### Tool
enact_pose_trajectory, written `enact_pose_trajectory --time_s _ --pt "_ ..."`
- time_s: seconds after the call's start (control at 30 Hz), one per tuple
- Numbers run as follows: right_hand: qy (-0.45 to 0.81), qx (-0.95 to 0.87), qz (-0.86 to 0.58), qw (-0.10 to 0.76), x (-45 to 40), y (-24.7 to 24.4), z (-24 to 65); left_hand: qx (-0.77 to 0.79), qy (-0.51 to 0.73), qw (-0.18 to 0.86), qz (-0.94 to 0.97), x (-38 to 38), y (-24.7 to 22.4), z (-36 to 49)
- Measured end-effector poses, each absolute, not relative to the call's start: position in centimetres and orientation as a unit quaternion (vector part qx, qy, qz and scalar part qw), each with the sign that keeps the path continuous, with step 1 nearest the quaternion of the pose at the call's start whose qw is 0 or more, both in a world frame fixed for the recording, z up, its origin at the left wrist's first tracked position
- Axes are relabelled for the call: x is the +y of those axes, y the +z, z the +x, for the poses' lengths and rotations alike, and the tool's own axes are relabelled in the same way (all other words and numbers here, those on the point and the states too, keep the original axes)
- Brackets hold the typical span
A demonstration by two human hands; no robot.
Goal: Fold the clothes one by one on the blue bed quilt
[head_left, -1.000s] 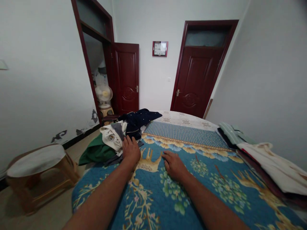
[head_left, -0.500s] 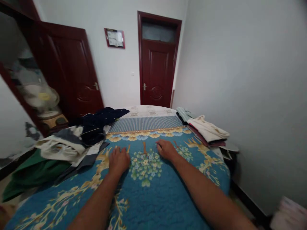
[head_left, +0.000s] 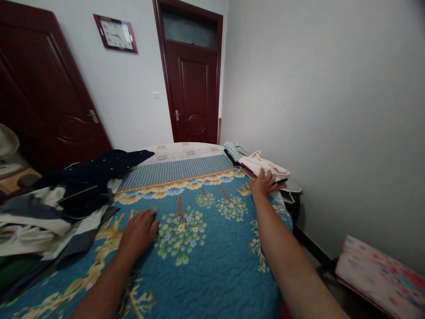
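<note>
My left hand (head_left: 140, 231) rests on the blue quilted cover (head_left: 206, 270), its fingers loosely stretched out and nothing in it. On the right, my right hand (head_left: 262, 182) reaches to the near edge of a stack of folded clothes, its fingers spread against a cream folded garment (head_left: 265, 166) on top. Darker and reddish cloth shows beneath that garment. Behind it lies a light striped folded garment (head_left: 235, 150). A loose heap with a dark navy garment (head_left: 96, 170) and a grey-and-white garment (head_left: 76, 235) spreads to the left of my left hand.
A patterned white tablecloth (head_left: 172, 153) shows at the far end. A pink flowered box-like object (head_left: 378, 274) stands low at the right. Beyond are a closed dark red door (head_left: 195, 88), a wall clock (head_left: 116, 34) and another red door (head_left: 46, 84) at left.
My right hand has moved right and forward from the quilted cover to the folded stack. My left hand stays on the cover. The view has turned to the right.
</note>
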State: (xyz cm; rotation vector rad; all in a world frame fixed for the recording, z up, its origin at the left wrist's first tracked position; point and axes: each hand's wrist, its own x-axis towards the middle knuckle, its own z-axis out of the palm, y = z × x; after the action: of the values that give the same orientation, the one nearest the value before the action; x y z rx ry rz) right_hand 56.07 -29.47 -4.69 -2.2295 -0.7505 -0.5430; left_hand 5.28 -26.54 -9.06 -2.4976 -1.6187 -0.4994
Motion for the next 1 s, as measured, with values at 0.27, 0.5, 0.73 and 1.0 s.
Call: enact_pose_trajectory --time_s 0.27,0.5,0.73,1.0 --pt "-0.203 -0.307 -0.853 0.369 -28.9 -4.2 57.3 -0.527 -0.189 0.06 -0.826 -26.5 -9.3 5.1" --pt "-0.214 -0.317 -0.827 0.411 -28.7 -5.8 58.3 -0.523 -0.194 0.049 -0.829 -26.7 -9.1 5.0" --pt "-0.249 -0.338 -0.752 0.509 -27.8 -5.4 60.1 -0.534 -0.191 0.039 -0.823 -26.9 -8.8 5.2" --pt "-0.161 -0.397 -0.632 0.646 -28.7 -0.7 54.4 -0.544 -0.28 -0.084 -0.787 -27.6 -6.9 6.2"
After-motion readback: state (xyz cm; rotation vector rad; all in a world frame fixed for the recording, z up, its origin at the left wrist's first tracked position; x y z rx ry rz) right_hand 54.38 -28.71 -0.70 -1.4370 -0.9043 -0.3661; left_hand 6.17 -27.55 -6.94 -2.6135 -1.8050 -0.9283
